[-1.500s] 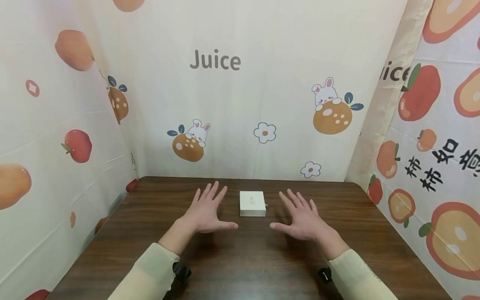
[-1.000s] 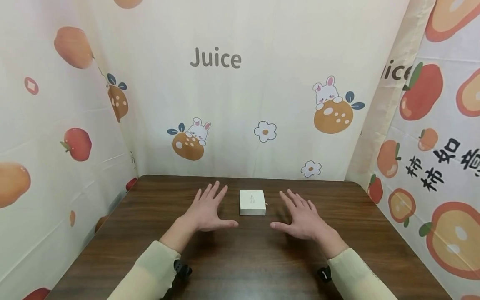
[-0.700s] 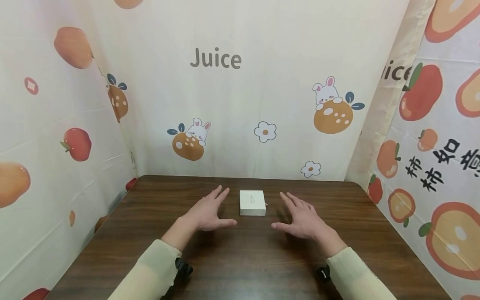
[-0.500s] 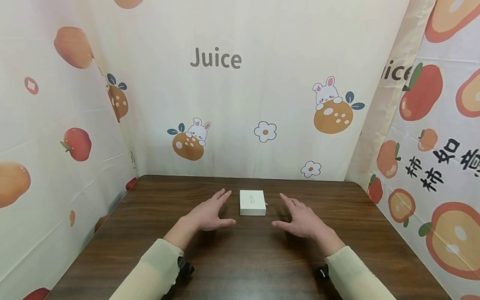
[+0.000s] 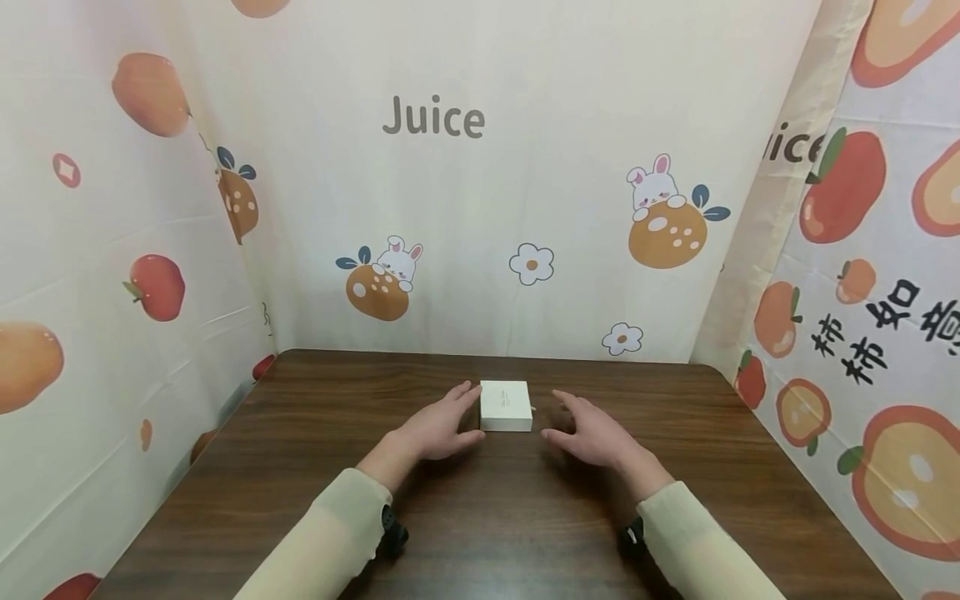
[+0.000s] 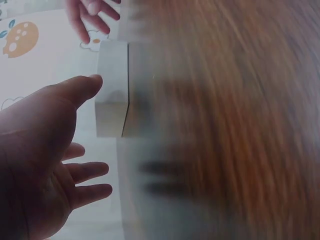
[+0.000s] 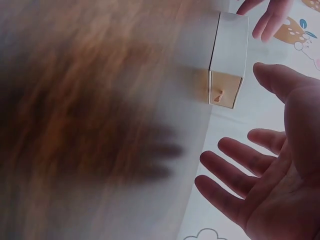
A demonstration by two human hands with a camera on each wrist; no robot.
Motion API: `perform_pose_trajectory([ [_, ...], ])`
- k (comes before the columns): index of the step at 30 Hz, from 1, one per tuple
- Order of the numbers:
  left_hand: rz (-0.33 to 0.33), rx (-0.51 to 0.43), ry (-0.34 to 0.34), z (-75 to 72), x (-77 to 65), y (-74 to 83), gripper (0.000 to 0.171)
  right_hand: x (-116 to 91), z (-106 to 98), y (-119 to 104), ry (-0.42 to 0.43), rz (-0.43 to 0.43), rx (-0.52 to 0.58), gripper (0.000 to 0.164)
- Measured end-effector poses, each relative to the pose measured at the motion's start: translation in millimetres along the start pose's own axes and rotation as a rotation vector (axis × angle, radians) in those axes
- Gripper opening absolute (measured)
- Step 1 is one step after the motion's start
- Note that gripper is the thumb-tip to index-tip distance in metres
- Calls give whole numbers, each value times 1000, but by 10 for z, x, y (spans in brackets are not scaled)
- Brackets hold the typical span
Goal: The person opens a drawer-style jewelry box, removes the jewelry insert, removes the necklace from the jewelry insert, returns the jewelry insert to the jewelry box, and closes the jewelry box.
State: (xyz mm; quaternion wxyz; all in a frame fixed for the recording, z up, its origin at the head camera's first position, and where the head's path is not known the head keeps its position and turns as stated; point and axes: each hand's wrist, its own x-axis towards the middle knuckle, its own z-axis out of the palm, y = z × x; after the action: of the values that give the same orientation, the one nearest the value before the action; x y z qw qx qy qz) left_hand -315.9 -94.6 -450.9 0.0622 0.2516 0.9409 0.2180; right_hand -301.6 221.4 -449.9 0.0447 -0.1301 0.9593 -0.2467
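Observation:
A small white box with faint print on its lid lies flat on the dark wooden table, between the two hands. From its right side sticks a little pull tab, seen best in the right wrist view. My left hand is at the box's left side, thumb and fingers spread; whether the fingertips touch the box I cannot tell. On the other side, my right hand hovers with spread, relaxed fingers, a small gap away from the box. Neither hand holds anything.
The brown wooden table reaches back to a pale curtain printed with rabbits, fruit and "Juice". Fruit-patterned cloths hang along both sides. Each wrist carries a black strap device.
Both hands have moved inward toward the box, the left one further, right up to the box's left edge. Their fingers have come closer together. The box has stayed in place.

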Motion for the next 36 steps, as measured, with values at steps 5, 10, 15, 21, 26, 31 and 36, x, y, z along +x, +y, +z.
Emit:
perform_pose_trajectory([
  [5, 12, 22, -1, 87, 89, 65, 78, 56, 25, -20, 2, 1, 31, 82],
  [10, 2, 53, 5, 169, 176, 100, 73, 130, 50, -35, 11, -20, 52, 73],
  [15, -8, 66, 5, 224, 242, 104, 70, 197, 87, -70, 15, -31, 65, 64],
  [21, 44, 55, 21, 360, 397, -63, 64, 305, 134, -95, 17, 31, 92, 50],
  [26, 74, 71, 53, 417, 420, -121, 57, 396, 163, -130, 22, 75, 143, 36],
  [31, 50, 61, 48, 272, 293, 86, 57, 479, 175, -170, 32, 103, 138, 31],
  [36, 48, 56, 44, 253, 287, 105, 57, 547, 218, -200, 34, 76, 94, 26],
])
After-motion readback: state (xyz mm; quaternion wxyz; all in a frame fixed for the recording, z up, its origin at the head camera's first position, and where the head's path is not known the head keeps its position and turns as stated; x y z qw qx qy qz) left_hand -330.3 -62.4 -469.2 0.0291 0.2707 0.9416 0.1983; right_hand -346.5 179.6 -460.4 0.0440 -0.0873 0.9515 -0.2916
